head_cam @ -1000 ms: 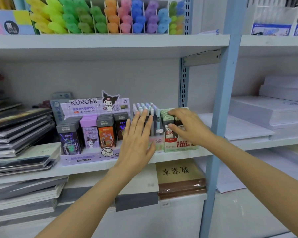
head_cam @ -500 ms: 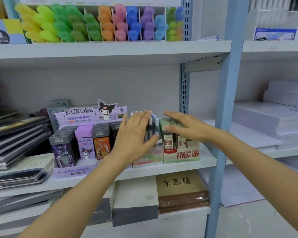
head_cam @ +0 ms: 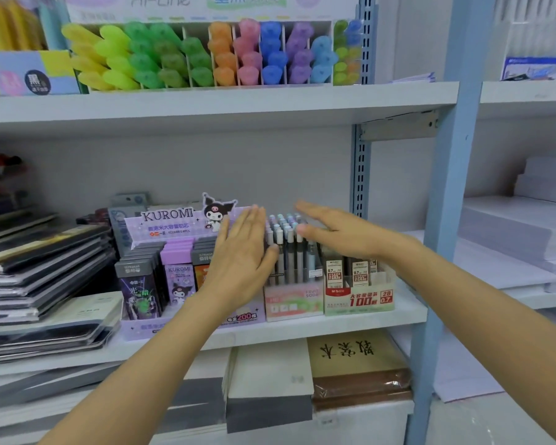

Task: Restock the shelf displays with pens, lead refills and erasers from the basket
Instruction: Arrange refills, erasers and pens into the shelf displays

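A pastel box of upright pens [head_cam: 291, 252] stands on the middle shelf [head_cam: 302, 329]. My left hand [head_cam: 243, 252] is flat with straight fingers against the box's left side, in front of the purple Kuromi lead-refill display [head_cam: 170, 252]. My right hand [head_cam: 331, 231] lies flat with straight fingers at the pens' right side, over the green 100-piece lead-refill box [head_cam: 358, 292]. Neither hand grips anything. The basket is out of view.
Coloured highlighters [head_cam: 206, 56] fill the top shelf. Stacked notebooks [head_cam: 42, 271] lie left of the displays. A blue upright post [head_cam: 446, 220] stands right, with white paper stacks [head_cam: 511, 239] beyond. Books [head_cam: 357, 367] lie on the shelf below.
My right hand lifted off the green refill box and straightened beside the pens. My left hand turned edge-on against the pen box's left side. The view moved closer.
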Action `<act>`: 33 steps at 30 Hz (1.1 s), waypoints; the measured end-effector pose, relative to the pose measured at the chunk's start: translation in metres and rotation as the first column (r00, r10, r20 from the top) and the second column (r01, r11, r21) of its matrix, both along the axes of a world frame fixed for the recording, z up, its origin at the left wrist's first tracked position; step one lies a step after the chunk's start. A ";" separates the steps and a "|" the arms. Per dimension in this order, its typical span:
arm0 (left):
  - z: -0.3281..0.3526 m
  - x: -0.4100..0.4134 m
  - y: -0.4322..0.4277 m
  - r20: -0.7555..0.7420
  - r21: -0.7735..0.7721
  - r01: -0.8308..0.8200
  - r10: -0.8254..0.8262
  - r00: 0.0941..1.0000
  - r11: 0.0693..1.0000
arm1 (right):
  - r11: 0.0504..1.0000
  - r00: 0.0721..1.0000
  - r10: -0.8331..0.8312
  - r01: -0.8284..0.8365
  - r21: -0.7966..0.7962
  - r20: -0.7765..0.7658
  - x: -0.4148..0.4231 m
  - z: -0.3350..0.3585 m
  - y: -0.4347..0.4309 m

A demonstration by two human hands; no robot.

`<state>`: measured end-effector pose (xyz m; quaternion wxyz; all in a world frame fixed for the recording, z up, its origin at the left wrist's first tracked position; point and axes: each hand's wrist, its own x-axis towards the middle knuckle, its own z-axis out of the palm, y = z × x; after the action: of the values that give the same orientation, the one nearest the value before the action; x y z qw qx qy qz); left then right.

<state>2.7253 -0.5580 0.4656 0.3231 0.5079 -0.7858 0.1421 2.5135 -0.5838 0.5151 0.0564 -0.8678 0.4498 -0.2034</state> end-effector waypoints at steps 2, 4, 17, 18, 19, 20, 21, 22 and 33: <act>0.000 0.009 0.001 -0.027 0.001 -0.077 0.077 0.997 0.997 | 0.999 0.995 -0.053 0.053 -0.008 0.089 -0.003 0.000 -0.003; -0.001 0.009 0.001 0.029 0.022 -0.110 0.110 0.994 0.994 | 0.996 0.993 -0.088 0.086 0.039 0.078 0.007 -0.001 -0.004; 0.001 0.089 0.045 -0.137 -0.203 -0.219 0.193 0.972 0.954 | 0.962 0.984 0.108 -0.068 -0.263 0.139 0.079 -0.002 0.030; -0.002 0.103 0.049 -0.140 -0.176 -0.258 0.235 0.962 0.950 | 0.953 0.987 0.136 -0.108 -0.283 0.081 0.095 -0.007 0.033; -0.005 0.116 0.051 -0.131 -0.135 -0.280 0.263 0.956 0.951 | 0.947 0.989 0.148 -0.138 -0.291 0.013 0.111 -0.013 0.035; -0.008 0.126 0.053 -0.109 -0.094 -0.287 0.276 0.955 0.953 | 0.944 0.989 0.140 -0.150 -0.294 -0.055 0.125 -0.018 0.035; -0.011 0.134 0.053 -0.079 -0.059 -0.284 0.279 0.957 0.957 | 0.943 0.987 0.114 -0.143 -0.301 -0.110 0.136 -0.022 0.034; -0.012 0.140 0.052 -0.050 -0.032 -0.274 0.272 0.961 0.961 | 0.941 0.986 0.080 -0.123 -0.314 -0.147 0.145 -0.026 0.032; -0.002 0.151 0.046 -0.016 0.015 -0.148 0.149 0.989 0.989 | 0.972 0.997 0.055 -0.064 -0.227 -0.045 0.150 -0.018 0.016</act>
<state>2.8768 -0.5124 0.4631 0.3147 0.5684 -0.7440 0.1563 2.6635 -0.5677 0.4972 -0.0460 -0.8854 0.3983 -0.2352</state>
